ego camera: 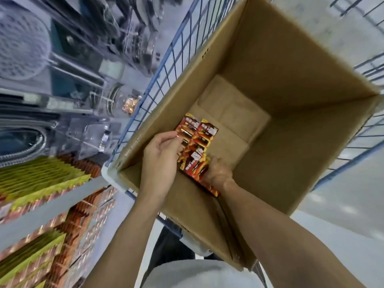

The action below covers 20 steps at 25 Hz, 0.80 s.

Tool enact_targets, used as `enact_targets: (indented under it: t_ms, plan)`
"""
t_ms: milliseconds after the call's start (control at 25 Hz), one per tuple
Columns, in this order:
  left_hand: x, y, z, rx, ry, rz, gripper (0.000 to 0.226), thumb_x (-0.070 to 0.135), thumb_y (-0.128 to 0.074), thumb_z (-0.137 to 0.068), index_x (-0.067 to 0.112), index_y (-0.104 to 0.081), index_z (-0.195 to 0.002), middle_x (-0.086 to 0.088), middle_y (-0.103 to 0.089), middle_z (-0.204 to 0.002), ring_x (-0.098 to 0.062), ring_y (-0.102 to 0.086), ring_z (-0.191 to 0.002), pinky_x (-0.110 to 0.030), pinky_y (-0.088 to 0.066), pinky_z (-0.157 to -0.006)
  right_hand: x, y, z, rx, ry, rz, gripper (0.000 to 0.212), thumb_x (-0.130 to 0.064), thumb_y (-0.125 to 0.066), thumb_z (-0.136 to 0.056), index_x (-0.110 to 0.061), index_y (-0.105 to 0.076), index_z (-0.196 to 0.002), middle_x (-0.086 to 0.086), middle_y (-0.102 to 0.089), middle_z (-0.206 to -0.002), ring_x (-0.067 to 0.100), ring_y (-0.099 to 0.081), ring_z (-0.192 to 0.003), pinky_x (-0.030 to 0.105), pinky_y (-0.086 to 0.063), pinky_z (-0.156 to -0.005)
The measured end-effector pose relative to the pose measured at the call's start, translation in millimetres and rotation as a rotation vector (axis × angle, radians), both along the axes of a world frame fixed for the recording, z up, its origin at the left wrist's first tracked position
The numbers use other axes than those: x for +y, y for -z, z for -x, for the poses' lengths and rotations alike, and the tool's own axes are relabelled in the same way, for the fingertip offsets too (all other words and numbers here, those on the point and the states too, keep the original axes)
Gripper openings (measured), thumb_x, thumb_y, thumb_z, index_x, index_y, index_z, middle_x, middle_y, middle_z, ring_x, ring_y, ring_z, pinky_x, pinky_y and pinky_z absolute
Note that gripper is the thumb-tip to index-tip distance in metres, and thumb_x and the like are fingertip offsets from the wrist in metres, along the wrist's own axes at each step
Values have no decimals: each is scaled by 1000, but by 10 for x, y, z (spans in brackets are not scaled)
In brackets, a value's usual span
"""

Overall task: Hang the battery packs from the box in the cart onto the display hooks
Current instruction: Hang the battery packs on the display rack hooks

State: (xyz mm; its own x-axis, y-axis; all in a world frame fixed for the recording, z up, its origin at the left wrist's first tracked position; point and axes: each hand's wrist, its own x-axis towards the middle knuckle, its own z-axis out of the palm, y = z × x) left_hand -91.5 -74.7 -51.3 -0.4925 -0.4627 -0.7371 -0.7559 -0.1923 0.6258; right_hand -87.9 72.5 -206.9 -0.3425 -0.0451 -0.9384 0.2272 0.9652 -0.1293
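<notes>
Inside the box [280, 65] in the cart [162, 65], both hands close on packs [196, 142]: left hand [161, 156] pinching one, right hand [217, 173] gripping several.

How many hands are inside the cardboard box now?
2. The left hand pinches a battery pack at the pile's left edge; the right hand grips packs at the pile's near end. The box floor is otherwise bare.
</notes>
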Motion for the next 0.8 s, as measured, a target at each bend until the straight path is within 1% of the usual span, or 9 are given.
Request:
enact_targets:
  t_ms: [160,280,360,480,560,600,640,720,800]
  plan:
    - [46,51,20,-32,-3,0,16,23,-63,-101,27,-69,-115,8,-78,-105,-5,-74,-99,-28,-57,-91,55,180,-16,46,39,-2,67,-28,-76,-90,-22,-40,-146,8,-52,-141,28,-58,-124,41,-52,-99]
    - [53,81,25,-67,-16,-19,18,21,-65,-100,23,-70,-116,4,-78,-107,-9,-74,-100,-31,-59,-93,137,211,94,33,176,3,55,-34,-75,-91,-29,-49,-140,2,-59,-134,24,-56,-125,43,-50,-103]
    - [48,122,0,-109,-1,-34,20,22,-66,-99,23,-71,-118,3,-77,-112,-11,-74,-102,-34,-59,-95,188,185,203,-19,230,8,54,-34,-72,-94,-31,-50,-144,1,-61,-133,24,-57,-125,43,-50,-104]
    - [58,157,-16,-167,-2,-49,15,22,-65,-99,24,-70,-113,1,-75,-114,-13,-73,-104,-36,-58,-97,261,-62,487,-109,296,81,50,-28,-63,-102,-21,-48,-149,7,-64,-133,27,-62,-121,36,-51,-97]
    - [118,220,7,-240,-45,-74,7,17,-63,-99,21,-69,-100,-2,-74,-108,-15,-71,-101,-36,-57,-96,374,-347,733,6,399,145,42,-25,-60,-103,-14,-54,-144,10,-67,-131,25,-65,-116,30,-53,-89]
    - [171,333,8,-294,-81,-97,10,13,-61,-99,19,-67,-94,-2,-73,-103,-16,-70,-96,-37,-57,-94,456,-517,847,85,490,201,37,-25,-61,-103,-13,-59,-138,10,-69,-128,23,-66,-113,30,-55,-87]
    - [242,482,-5,-350,-106,-105,12,11,-58,-100,16,-67,-93,-3,-72,-101,-18,-69,-92,-37,-57,-93,535,-698,929,146,590,269,33,-27,-62,-102,-15,-62,-132,8,-71,-125,24,-68,-112,34,-56,-91]
    - [436,752,-34,-433,-124,-109,19,9,-54,-99,8,-68,-112,-8,-72,-113,-27,-69,-100,-40,-57,-97,691,-1140,1013,199,756,395,29,-36,-66,-99,-22,-65,-125,3,-73,-120,24,-71,-110,48,-56,-98]
    - [634,1006,-80,-507,-105,-87,30,8,-56,-101,2,-61,-130,-9,-66,-129,-32,-65,-118,-41,-54,-104,816,-1538,1001,203,852,502,30,-39,-68,-97,-25,-63,-124,-1,-74,-120,19,-74,-106,44,-59,-93]
